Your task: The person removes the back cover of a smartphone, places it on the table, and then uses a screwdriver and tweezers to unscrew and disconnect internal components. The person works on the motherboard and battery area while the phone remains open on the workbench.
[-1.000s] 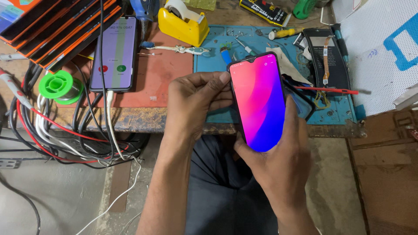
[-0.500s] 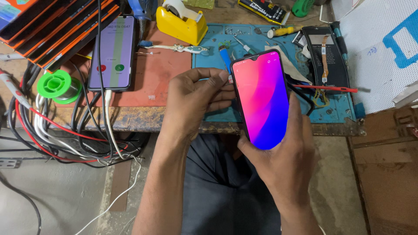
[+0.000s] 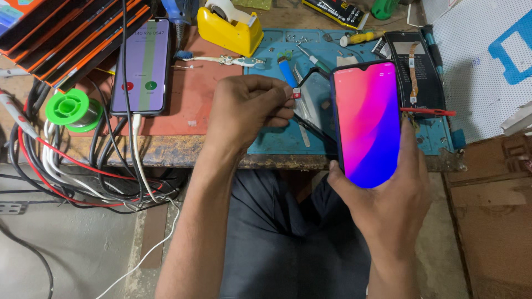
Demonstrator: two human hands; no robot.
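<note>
The left hand (image 3: pixel 249 111) has moved up and away from the phone (image 3: pixel 366 124) since the earlier frames. It was pinching right at the handset's left edge then; now it's sitting apart, over the blue mat (image 3: pixel 277 138), fingers curled shut on a tiny red-and-white piece (image 3: pixel 296 94), prob. a SIM tray or card, tho it's too small to tell for sure. So the small part is looking freed from the phone, w/ a gap now betw. the two.

The right hand (image 3: pixel 388 199) is gripping the phone from below and behind, thumb on the left edge, fingers wrapping the right side, holding it upright over the bench edge and the person's lap. The screen is lit, showing a pink-to-blue gradient w/ a small notch at top centre, and the glass is looking intact.

A second phone (image 3: pixel 141 66) is lying on the red mat (image 3: pixel 183 94), screen on, cable plugged in.
</note>
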